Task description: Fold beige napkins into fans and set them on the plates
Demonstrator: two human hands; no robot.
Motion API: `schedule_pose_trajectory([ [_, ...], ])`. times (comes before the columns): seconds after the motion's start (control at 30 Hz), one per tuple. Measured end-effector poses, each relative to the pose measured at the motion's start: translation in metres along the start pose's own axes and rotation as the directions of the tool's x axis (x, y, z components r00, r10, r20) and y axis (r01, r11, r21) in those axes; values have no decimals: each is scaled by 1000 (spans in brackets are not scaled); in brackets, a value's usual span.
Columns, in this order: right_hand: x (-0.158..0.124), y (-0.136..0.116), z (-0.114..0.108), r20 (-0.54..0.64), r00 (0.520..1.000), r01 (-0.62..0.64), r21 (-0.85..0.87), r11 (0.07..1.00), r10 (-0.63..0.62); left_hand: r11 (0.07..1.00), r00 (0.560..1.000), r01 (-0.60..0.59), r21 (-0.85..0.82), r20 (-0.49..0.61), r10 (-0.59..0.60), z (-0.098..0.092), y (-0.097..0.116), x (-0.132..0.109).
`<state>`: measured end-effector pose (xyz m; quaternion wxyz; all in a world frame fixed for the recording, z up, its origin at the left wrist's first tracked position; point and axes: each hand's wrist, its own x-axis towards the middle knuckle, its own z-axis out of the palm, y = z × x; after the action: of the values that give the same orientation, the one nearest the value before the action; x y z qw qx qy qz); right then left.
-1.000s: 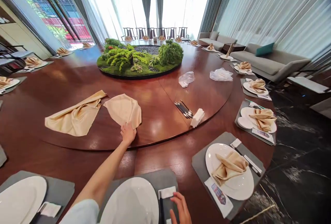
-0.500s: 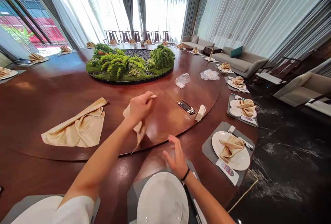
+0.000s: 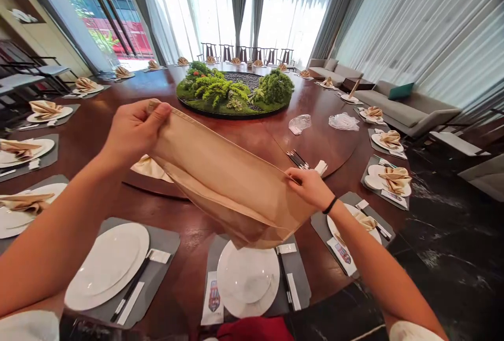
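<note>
Holding: the left hand (image 3: 136, 134) and the right hand (image 3: 311, 189), well apart, each pinch one corner of a tan cloth napkin (image 3: 220, 183), so both are narrowly closed on cloth.
Left arm: raised from the lower left, forearm reaching across the desk (image 3: 189, 231), thumb pressed on top of the cloth.
Right arm: comes in from the lower right, wrist bent, a black wristband (image 3: 329, 205) on it, fingers closed on the napkin's far corner.
Napkin: in the air above the desk, top hem pulled nearly straight, the body sagging in a doubled fold.
Lower edge: hangs over a white plate (image 3: 248, 278) on a grey placemat (image 3: 293, 283); from this view I cannot tell whether they touch.
Upper edge: crosses in front of the wooden turntable (image 3: 252, 139), with a second tan napkin (image 3: 149, 169) lying partly hidden behind it.
Right of the hands: bundled chopsticks (image 3: 298, 159) lie on the turntable just beyond the right fingertips.
Ahead: a moss-and-shrub centerpiece (image 3: 234, 89) stands well beyond the cloth.
</note>
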<state>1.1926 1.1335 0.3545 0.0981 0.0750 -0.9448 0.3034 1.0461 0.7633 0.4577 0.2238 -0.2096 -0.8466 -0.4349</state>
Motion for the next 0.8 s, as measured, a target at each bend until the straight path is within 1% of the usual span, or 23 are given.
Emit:
schedule_pose_trajectory([
  [0.03,-8,-2,-8,54,998,-12,30,999,11,999,998,43,27,-53,-41,-13,-2,-7],
  [0.07,-15,-6,-14,110,994,-37,102,994,26,997,995,58,54,-88,-53,-22,-2,-17],
  [0.1,-21,-15,-18,165,985,-75,218,973,39,996,993,53,71,-111,-45,-27,0,-29],
  [0.13,-27,-26,-19,222,974,-124,364,923,44,995,993,39,88,-118,-28,-29,4,-44],
  [0.17,-31,-40,-18,273,961,-179,513,840,38,995,994,10,101,-105,1,-28,10,-60],
  [0.2,-34,-56,-16,308,951,-224,641,734,22,995,997,-37,97,-56,43,-25,18,-76],
  [0.23,-36,-73,-11,323,946,-245,738,629,-10,993,996,-92,71,27,90,-20,28,-93],
  [0.27,-37,-90,-6,323,945,-242,802,546,-55,989,981,-143,26,135,138,-15,39,-108],
  [0.3,-37,-105,0,314,943,-219,838,499,-113,984,953,-173,-34,245,176,-10,49,-123],
  [0.33,-36,-119,7,291,940,-173,853,492,-175,978,921,-178,-105,331,203,-6,60,-136],
  [0.37,-35,-132,14,249,941,-99,849,519,-227,972,898,-158,-174,384,214,-3,70,-147],
  [0.4,-34,-141,20,187,947,-3,817,576,-260,967,892,-125,-221,403,207,-2,78,-156],
  [0.43,-32,-149,25,109,956,99,750,654,-271,963,895,-105,-250,399,201,-1,86,-162],
  [0.5,-28,-158,33,-70,961,264,527,808,-268,954,901,-140,-264,366,234,-4,96,-171],
  [0.53,-27,-160,36,-135,952,306,410,859,-274,953,899,-180,-245,351,261,-7,100,-173],
  [0.57,-26,-161,38,-162,944,327,312,892,-289,952,896,-227,-206,340,287,-9,102,-174],
  [0.63,-25,-163,39,-132,937,345,181,921,-325,947,886,-315,-66,337,319,-11,105,-176],
  [0.73,-25,-167,37,-13,944,330,53,942,-330,900,870,-400,173,382,313,-8,107,-180],
  [0.8,-27,-172,34,45,947,320,-22,947,-318,878,851,-423,226,431,299,-5,106,-182],
])
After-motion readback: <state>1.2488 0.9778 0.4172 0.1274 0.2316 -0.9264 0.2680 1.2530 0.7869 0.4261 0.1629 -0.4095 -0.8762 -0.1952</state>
